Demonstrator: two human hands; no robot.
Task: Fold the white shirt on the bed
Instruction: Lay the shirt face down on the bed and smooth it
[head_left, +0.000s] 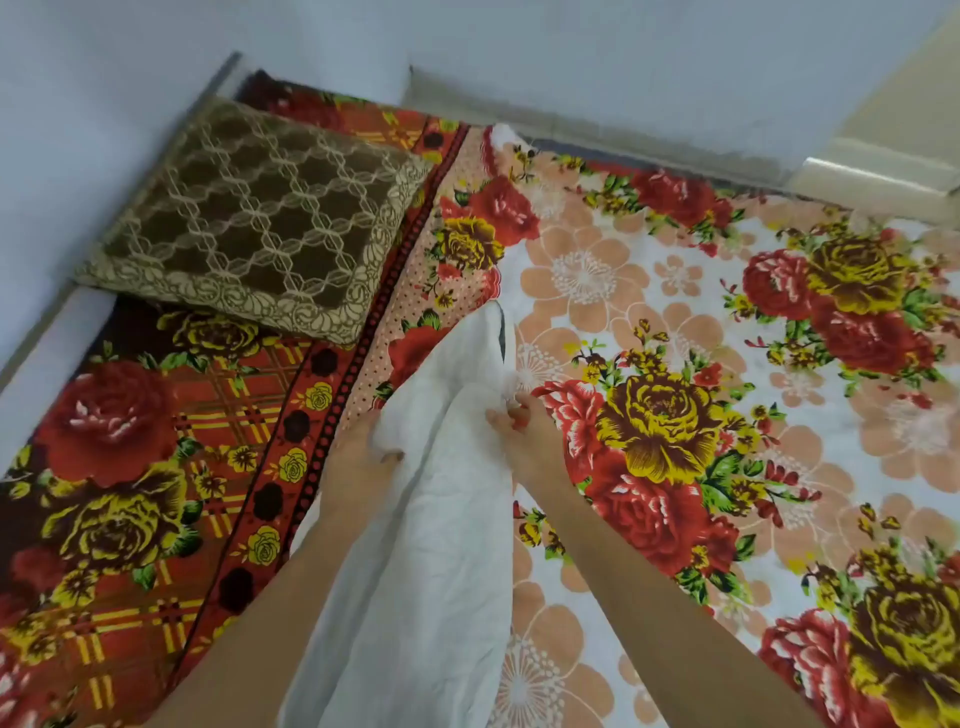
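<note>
Left hand: the left hand (363, 457) reaches forward from the lower left on a bare forearm, fingers curled and closed on a bunch of the white shirt (426, 519) at its left edge, thumb side tucked into the cloth.
Right hand: the right hand (519, 431) comes in from the lower right on a bare forearm, fingertips pinched shut on the shirt's right edge, knuckles up, just above the bedsheet.
Hands together: the two hands sit near each other at about the same height in the view, with a raised ridge of shirt between them.
Shirt, place: it lies gathered in a long strip down the middle of the bed, running from a point beyond the hands back toward the person and off the bottom edge of the view.
Shirt, look: plain white, creased and bunched, not flat; the far end tapers to a narrow tip with a dark slit along it.
Bedsheet: a floral bedsheet (727, 364) with red and yellow roses covers the mattress; the shirt lies along the border of its red checked part and its white part.
Pillow: a brown lattice-patterned pillow (260, 223) rests at the far left, well apart from the shirt.
</note>
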